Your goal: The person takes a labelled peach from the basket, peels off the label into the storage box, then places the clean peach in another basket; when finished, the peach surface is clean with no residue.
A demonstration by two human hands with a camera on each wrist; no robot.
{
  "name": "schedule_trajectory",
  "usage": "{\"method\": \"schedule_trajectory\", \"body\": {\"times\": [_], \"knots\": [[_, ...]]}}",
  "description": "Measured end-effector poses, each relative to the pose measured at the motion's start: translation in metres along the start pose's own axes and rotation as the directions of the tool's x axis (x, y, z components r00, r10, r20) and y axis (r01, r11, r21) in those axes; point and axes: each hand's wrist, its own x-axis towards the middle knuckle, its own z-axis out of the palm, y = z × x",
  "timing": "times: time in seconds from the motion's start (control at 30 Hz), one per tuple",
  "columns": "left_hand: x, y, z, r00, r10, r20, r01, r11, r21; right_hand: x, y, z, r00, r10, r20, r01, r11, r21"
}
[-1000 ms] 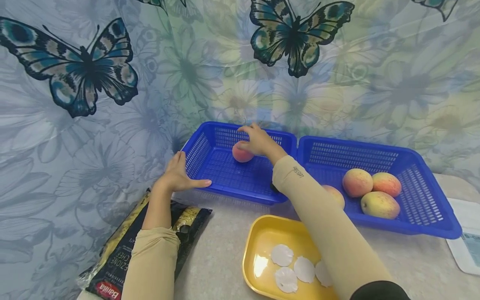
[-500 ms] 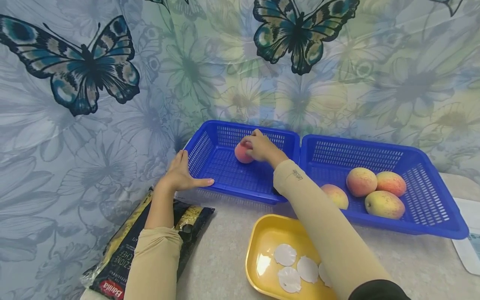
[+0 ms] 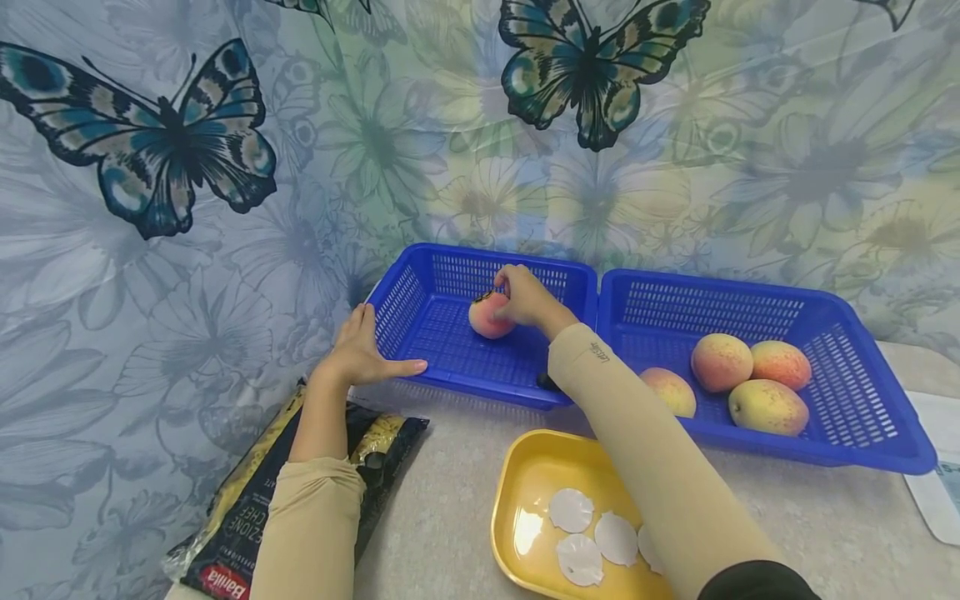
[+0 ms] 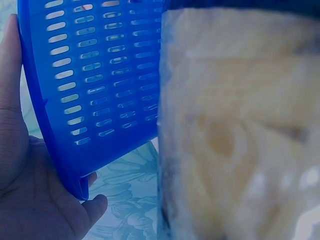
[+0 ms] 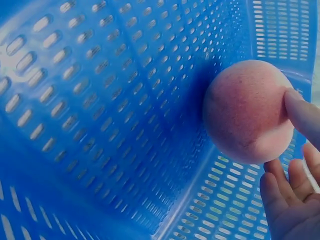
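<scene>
A pinkish peach (image 3: pixel 489 318) is in the left blue basket (image 3: pixel 450 379), with a dark mark at its top in the head view. My right hand (image 3: pixel 528 298) holds it from the right. In the right wrist view the thumb (image 5: pixel 302 112) lies on the peach (image 5: pixel 245 112) and fingertips touch its underside. My left hand (image 3: pixel 360 350) rests at the left front corner of that basket, thumb stretched along the front rim and fingers straight along the left side. The left wrist view shows this hand (image 4: pixel 35 195) against the basket's outer wall (image 4: pixel 100 100).
A second blue basket (image 3: pixel 862 400) on the right holds several peach-like fruits (image 3: pixel 722 362). In front stands a yellow tray (image 3: pixel 510 500) with several whitish discs (image 3: pixel 572 510). A black pasta bag (image 3: pixel 247 517) lies under my left forearm. Patterned cloth hangs behind.
My right hand's spread fingers have closed around the peach. The peach has turned, and a dark mark now shows at its top. My left hand stays at the basket corner.
</scene>
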Motion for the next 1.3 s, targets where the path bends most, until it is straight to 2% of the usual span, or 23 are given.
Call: {"method": "schedule_trajectory", "body": {"times": [0.13,0.33,0.57,0.73,0.93,1.0,1.1,1.17,1.3], "knots": [[0.000,-0.001,0.000,1.000,0.002,-0.003,-0.002,1.000,-0.002,-0.001,0.001,0.000,0.997,0.063,0.053,-0.062,0.998,-0.023],[0.001,-0.001,0.000,1.000,0.002,-0.003,-0.002,1.000,-0.004,-0.006,0.005,0.000,0.978,0.129,0.162,-0.129,0.992,-0.011],[0.000,0.000,0.000,1.000,-0.003,-0.001,0.003,1.000,-0.004,-0.010,0.008,0.000,0.962,0.076,0.263,-0.085,0.996,0.025],[-0.001,0.001,-0.001,1.000,-0.008,0.003,0.008,1.000,-0.007,-0.012,0.008,0.003,0.953,0.076,0.295,-0.099,0.993,0.064],[-0.001,0.001,-0.001,1.000,-0.011,0.005,0.011,1.000,-0.009,-0.012,0.007,0.004,0.932,0.073,0.356,-0.044,0.995,-0.088],[-0.002,0.001,-0.001,1.000,-0.011,0.007,0.011,1.000,-0.011,-0.012,0.007,0.004,0.922,0.071,0.382,-0.035,0.994,-0.100],[-0.003,0.001,-0.001,1.000,-0.012,0.011,0.012,1.000,-0.014,-0.012,0.008,0.005,0.915,0.051,0.401,-0.032,0.998,-0.055],[-0.003,0.002,-0.001,1.000,-0.015,0.014,0.015,1.000,-0.017,-0.012,0.009,0.006,0.915,0.036,0.402,-0.033,0.999,-0.014],[-0.004,0.001,-0.001,1.000,-0.018,0.017,0.019,1.000,-0.017,-0.010,0.006,0.006,0.943,-0.021,0.333,0.005,0.999,0.048]]}}
